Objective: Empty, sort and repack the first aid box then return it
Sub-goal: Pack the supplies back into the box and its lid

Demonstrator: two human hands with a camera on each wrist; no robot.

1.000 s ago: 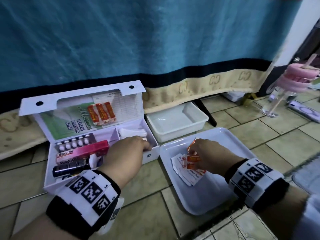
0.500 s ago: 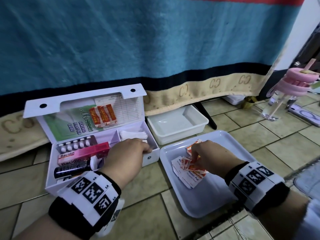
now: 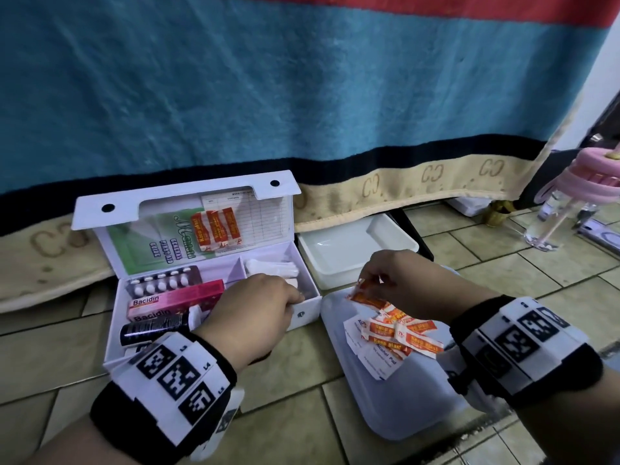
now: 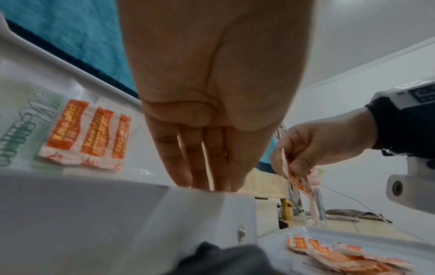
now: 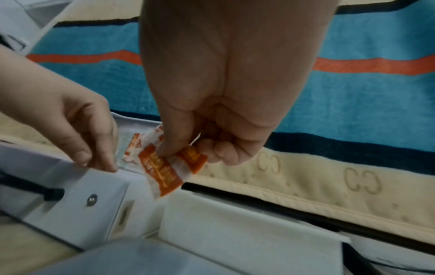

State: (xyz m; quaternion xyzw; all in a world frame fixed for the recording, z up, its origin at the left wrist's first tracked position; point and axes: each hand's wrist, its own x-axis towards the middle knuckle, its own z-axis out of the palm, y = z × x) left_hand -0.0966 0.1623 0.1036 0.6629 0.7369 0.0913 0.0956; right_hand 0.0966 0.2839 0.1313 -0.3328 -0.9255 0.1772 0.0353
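The white first aid box lies open on the floor at the left, its lid raised with orange plasters tucked inside. It holds a blister pack, a pink Bacidin carton, a black bottle and white swabs. My left hand rests its straight fingertips on the box's front right rim. My right hand pinches an orange plaster strip above the white tray, close to the box corner. More plasters and alcohol pads lie piled on the tray.
A white plastic tub sits behind the tray, against a hanging blue blanket with a beige hem. A clear bottle with a pink lid stands at the far right on the tiled floor.
My right hand has lifted a plaster strip off the pile and carried it up and left toward the box. The left hand has stayed on the box rim.
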